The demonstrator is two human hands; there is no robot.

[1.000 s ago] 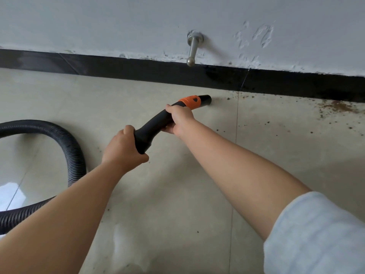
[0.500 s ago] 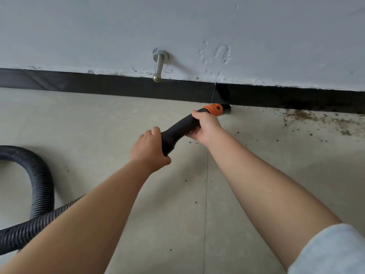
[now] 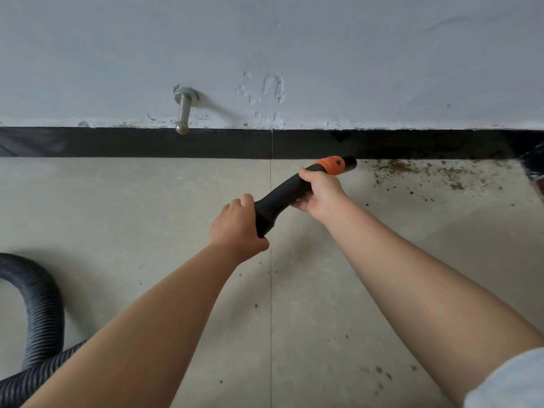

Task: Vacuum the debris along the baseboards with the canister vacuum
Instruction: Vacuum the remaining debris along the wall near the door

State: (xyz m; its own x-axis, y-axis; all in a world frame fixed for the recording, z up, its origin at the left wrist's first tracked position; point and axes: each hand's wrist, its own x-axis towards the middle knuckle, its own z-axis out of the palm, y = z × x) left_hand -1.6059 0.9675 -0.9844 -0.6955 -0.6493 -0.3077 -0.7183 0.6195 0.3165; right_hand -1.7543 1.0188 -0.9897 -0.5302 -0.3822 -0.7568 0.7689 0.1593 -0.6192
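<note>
Pale floor tiles (image 3: 117, 219) fill the near field, crossed by one straight grout line that runs away toward the wall. At the near left, the ribbed black vacuum hose (image 3: 44, 313) loops across the tile and passes out of sight under the person's left forearm. Scattered dark specks lie on the tile between and below the two arms.

Farther out, the left hand (image 3: 235, 228) grips the lower end of the black hose handle (image 3: 279, 201), fingers wrapped round it. The right hand (image 3: 322, 195) grips the same handle higher up, just behind the orange collar (image 3: 331, 165). The handle's long axis runs diagonally from lower left to upper right, and its black nozzle tip (image 3: 350, 164) points up and right, low at the foot of the black baseboard (image 3: 147, 142); whether it touches is not clear.

Just beside the tip, to the right, brown debris (image 3: 412, 172) lies thick along the baseboard's foot and thins out onto the tile. Tile to the left of the tip looks nearly free of it.

Judged step: a sweep along the baseboard is in hand, partly done. The next move calls for sliding the tip rightward into the debris, held low and close to the baseboard.

Beyond, a metal door stop (image 3: 184, 110) projects from the rough grey wall (image 3: 382, 69).
</note>
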